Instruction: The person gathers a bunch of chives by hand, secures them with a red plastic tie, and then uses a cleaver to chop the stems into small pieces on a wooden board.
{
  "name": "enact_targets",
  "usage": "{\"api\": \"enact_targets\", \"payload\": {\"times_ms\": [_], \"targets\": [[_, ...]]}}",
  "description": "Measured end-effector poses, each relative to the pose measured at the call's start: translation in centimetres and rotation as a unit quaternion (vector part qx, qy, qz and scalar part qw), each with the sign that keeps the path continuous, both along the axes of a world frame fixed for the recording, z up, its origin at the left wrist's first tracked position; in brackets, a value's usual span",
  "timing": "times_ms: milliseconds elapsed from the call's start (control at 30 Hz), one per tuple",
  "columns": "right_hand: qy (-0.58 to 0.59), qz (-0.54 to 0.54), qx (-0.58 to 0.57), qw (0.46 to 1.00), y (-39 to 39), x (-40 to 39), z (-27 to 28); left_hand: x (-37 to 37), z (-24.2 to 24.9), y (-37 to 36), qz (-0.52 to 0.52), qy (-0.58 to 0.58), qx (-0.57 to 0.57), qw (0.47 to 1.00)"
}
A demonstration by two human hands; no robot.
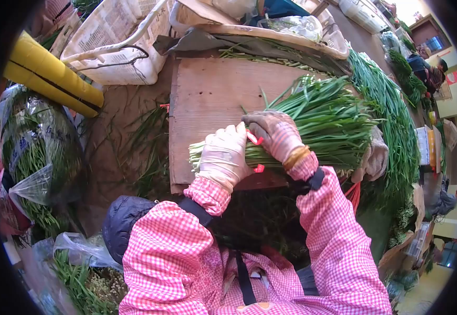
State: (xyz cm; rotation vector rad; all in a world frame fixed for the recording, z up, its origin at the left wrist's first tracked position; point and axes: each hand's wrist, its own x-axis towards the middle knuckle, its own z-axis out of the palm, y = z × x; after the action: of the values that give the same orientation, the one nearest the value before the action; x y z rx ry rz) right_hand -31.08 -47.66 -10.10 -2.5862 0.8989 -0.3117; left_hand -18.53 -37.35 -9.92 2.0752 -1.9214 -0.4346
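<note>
A thick bundle of garlic chives (333, 113) lies across a wooden board (207, 94), its pale cut ends to the left and its green leaves fanning right. My left hand (224, 155), in a whitish glove, is closed around the stalks near the cut ends. Right beside it, my right hand (276, 135), in a stained glove, is closed over the bundle's upper side. A red tie (259, 168) shows between the two hands, around the stalks. The fingertips nearly meet above it, and whether they pinch the tie is hidden.
White plastic crates (118, 42) stand beyond the board. Loose long chives (391, 115) are heaped along the right. A greyish cloth or glove (373, 155) lies by the leaf tips. Bagged greens (39, 152) and a yellow roll (55, 76) are at left. People are in the right background.
</note>
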Motion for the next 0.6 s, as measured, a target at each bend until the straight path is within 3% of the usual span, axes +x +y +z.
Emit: {"api": "enact_targets", "payload": {"times_ms": [100, 167, 233, 433, 467, 533, 567, 600], "targets": [[0.01, 0.065, 0.08, 0.995, -1.0, -0.2, 1.4, 0.1, 0.1, -0.3, 0.006, -0.009, -0.011, 1.0], [-0.113, 0.153, 0.091, 0.977, -1.2, -1.1, 1.9, 0.2, -0.4, 0.1, 0.008, -0.007, -0.032, 0.999], [-0.079, 0.162, 0.009, 0.984, -0.3, -1.2, 2.8, 0.3, -0.5, 0.0, 0.011, -0.003, -0.031, 0.999], [-0.127, 0.114, -0.011, 0.985, 0.1, 0.0, 1.4, 0.6, 0.1, -0.3, 0.019, 0.036, 0.032, 0.999], [-0.172, 0.074, 0.061, 0.98, 0.4, 0.5, 1.2, 0.6, -0.4, -0.1, 0.023, 0.015, -0.025, 0.999], [-0.168, 0.063, 0.094, 0.979, 1.0, 0.3, 1.6, 0.5, -1.7, 0.1, 0.024, -0.027, -0.137, 0.99], [-0.166, 0.059, 0.109, 0.978, 1.0, 0.4, 1.9, 0.6, -1.6, 0.0, 0.02, -0.011, -0.108, 0.994], [-0.182, 0.104, 0.014, 0.978, 1.1, 0.2, 1.4, 0.7, -1.6, -0.1, 0.018, 0.008, -0.077, 0.997]]}}
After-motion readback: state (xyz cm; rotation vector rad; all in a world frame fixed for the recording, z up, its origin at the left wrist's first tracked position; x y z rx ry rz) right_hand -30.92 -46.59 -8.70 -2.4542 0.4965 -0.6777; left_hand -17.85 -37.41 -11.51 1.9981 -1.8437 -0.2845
